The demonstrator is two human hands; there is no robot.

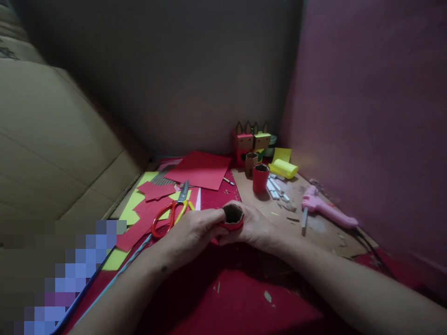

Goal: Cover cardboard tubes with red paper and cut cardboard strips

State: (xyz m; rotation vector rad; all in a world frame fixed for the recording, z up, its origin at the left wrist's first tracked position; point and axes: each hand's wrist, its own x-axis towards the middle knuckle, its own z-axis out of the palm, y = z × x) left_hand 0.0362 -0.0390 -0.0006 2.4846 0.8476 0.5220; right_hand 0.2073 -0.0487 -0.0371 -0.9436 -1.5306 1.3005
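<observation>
Between both hands is a cardboard tube [232, 225] wrapped in red paper, its open brown rim facing up. My left hand [197, 227] grips the tube's left side, thumb near the rim. On the other side, my right hand [254, 225] wraps around it, with some fingers hidden behind. Close to my left hand lie scissors [182, 193] with red and yellow handles, blades pointing away. Beyond my right hand stand a second red-covered tube [260, 180] and a bare brown tube [249, 164].
Red sheets [200, 170] and yellow paper pieces [115, 259] lie on the left. A pink glue gun [326, 209] rests on a cardboard sheet [344, 242] at right, near several white sticks [274, 190]. Paper figures with pointed ears [244, 142] stand at the back. Walls enclose the far and right sides.
</observation>
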